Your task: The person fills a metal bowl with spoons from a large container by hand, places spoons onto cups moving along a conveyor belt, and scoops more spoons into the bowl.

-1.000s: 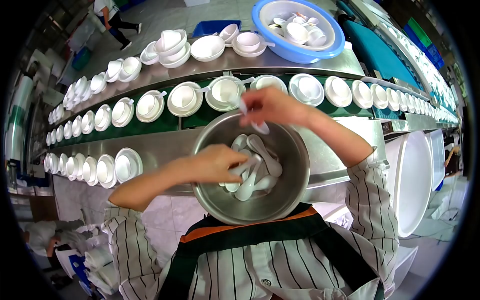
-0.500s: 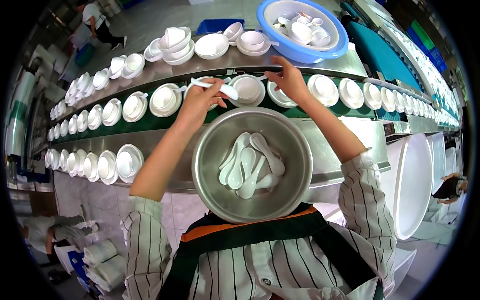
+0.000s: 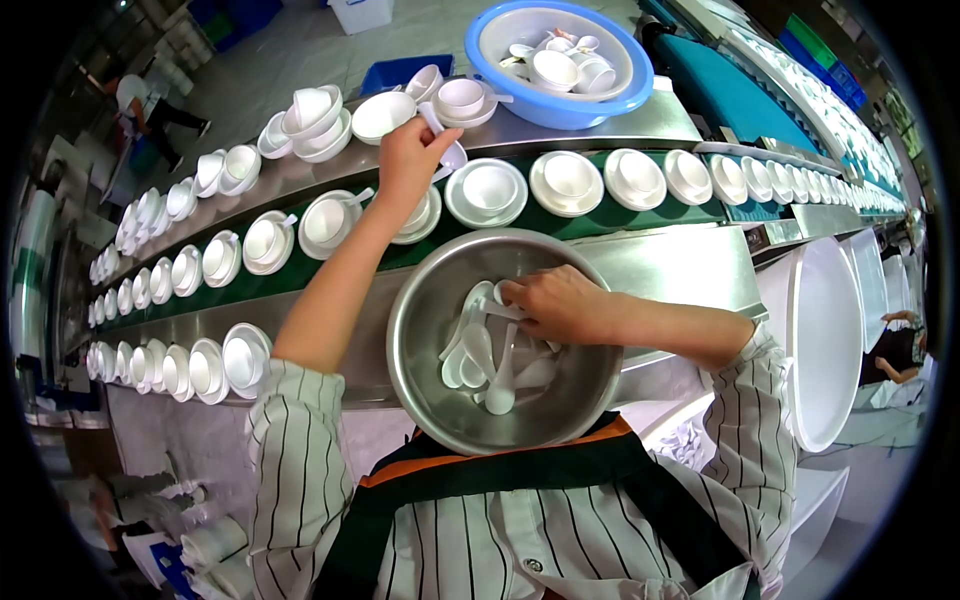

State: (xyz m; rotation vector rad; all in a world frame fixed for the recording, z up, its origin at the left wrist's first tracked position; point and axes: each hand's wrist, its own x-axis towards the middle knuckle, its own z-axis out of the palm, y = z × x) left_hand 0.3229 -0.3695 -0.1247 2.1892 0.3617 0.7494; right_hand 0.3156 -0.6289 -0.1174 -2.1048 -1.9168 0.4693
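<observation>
My left hand (image 3: pixel 408 165) is closed around a white soup spoon (image 3: pixel 453 157), above the conveyor and near the back row of crockery. Its fingers partly cover the handle. My right hand (image 3: pixel 556 303) reaches down into a steel basin (image 3: pixel 402 345), fingers pinched at the handle of a white spoon (image 3: pixel 494 309). Several more white spoons (image 3: pixel 503 385) lie loose in the basin, some hidden under this hand. Just beyond the basin, a small bowl (image 3: pixel 490 187) sits on a plate on the conveyor, between my two hands.
Stacked bowls and plates line the green conveyor belt (image 3: pixel 545 222). More crockery stands on the steel ledges on both sides. A blue tub (image 3: pixel 640 92) of mixed bowls and spoons stands at the back; a large white tub (image 3: pixel 838 345) is at right. Another person (image 3: pixel 140 105) is far left.
My right hand has moved from the conveyor down into the basin. My left hand, still with a spoon, has moved farther back. Dishes on the belt that had spoons near my hands have shifted left.
</observation>
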